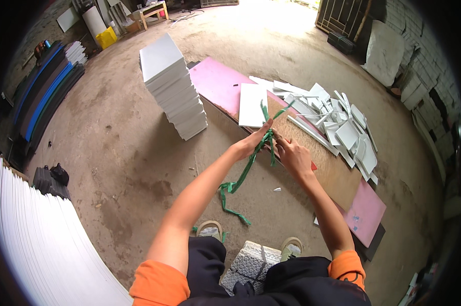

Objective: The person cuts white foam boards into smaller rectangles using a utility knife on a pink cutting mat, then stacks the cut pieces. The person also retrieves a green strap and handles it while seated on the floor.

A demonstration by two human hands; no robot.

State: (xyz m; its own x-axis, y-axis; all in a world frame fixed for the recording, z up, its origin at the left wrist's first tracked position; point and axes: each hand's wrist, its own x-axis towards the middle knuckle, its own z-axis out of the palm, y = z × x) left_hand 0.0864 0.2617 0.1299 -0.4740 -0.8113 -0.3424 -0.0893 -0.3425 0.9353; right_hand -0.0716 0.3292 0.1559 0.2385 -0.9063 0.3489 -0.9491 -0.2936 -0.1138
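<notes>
A bundle of green plastic twine [244, 173] is between my two hands in the middle of the view, its loose tail hanging down toward my left foot. My left hand [252, 143] is closed around the twine, with short green ends sticking up above it. Close by on the right, my right hand [292, 153] pinches the twine near its knotted part; its fingertips are partly hidden. Just beyond the hands lies a white rectangular sheet [253, 102] on the low boards. Something small and red [313, 166] shows beside my right wrist.
A tall stack of white panels [177, 89] stands front left. Pink board [215, 81] and tan board [337, 178] lie layered, with white offcuts [342, 122] heaped on the right. White sheets [42, 239] stand lower left near a black bag [59, 175]. A patterned block [245, 265] sits between my legs.
</notes>
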